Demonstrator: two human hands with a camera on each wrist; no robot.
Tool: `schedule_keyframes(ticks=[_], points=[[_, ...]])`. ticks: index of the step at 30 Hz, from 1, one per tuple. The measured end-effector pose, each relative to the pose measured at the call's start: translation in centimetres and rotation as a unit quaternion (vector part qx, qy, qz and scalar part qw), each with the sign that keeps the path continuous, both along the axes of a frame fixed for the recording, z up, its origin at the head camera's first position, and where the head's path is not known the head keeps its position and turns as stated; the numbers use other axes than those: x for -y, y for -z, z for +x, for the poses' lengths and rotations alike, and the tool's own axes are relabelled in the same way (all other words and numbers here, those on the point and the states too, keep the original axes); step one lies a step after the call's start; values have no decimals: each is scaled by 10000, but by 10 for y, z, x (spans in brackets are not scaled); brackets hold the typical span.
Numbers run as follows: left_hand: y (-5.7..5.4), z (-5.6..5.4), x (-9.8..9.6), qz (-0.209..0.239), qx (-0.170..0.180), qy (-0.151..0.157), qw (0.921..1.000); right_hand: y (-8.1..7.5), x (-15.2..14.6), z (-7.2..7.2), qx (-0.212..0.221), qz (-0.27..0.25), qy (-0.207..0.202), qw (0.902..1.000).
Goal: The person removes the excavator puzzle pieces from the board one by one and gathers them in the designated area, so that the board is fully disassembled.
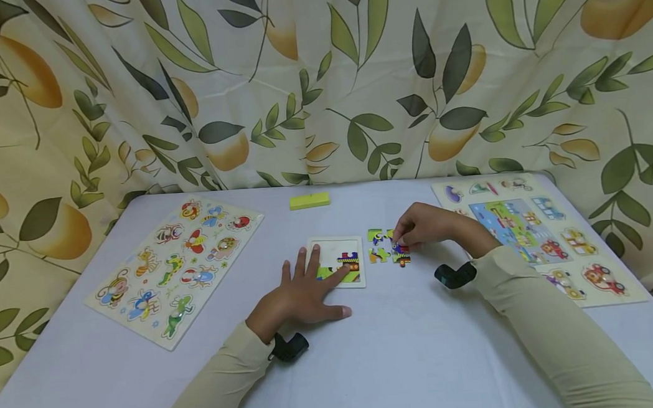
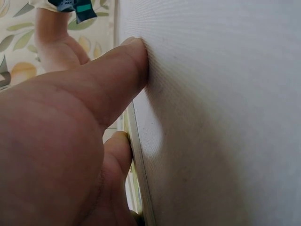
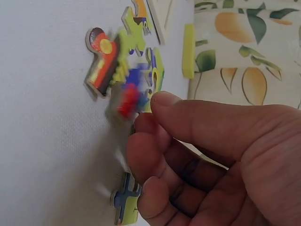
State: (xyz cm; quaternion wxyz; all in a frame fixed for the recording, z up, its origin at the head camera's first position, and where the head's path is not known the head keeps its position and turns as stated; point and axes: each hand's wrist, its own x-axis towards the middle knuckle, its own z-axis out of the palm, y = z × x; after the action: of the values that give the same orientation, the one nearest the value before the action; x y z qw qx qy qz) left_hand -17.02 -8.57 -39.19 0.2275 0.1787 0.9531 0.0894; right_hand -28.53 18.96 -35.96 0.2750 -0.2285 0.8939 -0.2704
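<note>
My left hand point(image 1: 304, 296) lies spread, its fingers over a small white puzzle tray point(image 1: 329, 247). In the left wrist view, the thumb point(image 2: 117, 77) rests on the tablecloth beside the tray's edge point(image 2: 139, 165). Colourful pieces point(image 1: 351, 262) fill the tray's lower right, partly hidden by that hand. My right hand point(image 1: 418, 226) pinches a puzzle piece point(image 3: 129, 99) between thumb and fingers; it shows red and blue, blurred. Just beneath lie several loose jigsaw pieces, among them a green one point(image 1: 379, 255) and a red-and-black one point(image 3: 103, 56).
A yellow block point(image 1: 309, 200) lies behind the tray. At the left is a board with insect pictures point(image 1: 153, 330), and at the right a board with vehicle pictures point(image 1: 629, 296), partly behind the right forearm. A patterned curtain point(image 1: 320, 104) hangs along the table's far edge.
</note>
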Motion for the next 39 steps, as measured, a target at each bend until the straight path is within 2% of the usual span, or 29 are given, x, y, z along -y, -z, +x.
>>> schedule_keyframes(ticks=[10,17,21,28,34,39], points=[[1,0,-1,53,33,29,10000,-2,-1,1,-210,-105,-3,9997],[3,-1,-5,278,-37,327,9991,1,9,2,-407,-264,157,9987],[5,-1,-7,312,66,367,9988,4,15,3,-505,-455,297,9972],[7,0,-9,299,15,463,9985,5,26,6,-921,-870,374,9912],[5,1,-9,277,39,487,9984,1,35,9,-927,-1405,352,9851],[4,3,-10,160,43,529,9985,1,45,11,-902,-1418,276,9854]])
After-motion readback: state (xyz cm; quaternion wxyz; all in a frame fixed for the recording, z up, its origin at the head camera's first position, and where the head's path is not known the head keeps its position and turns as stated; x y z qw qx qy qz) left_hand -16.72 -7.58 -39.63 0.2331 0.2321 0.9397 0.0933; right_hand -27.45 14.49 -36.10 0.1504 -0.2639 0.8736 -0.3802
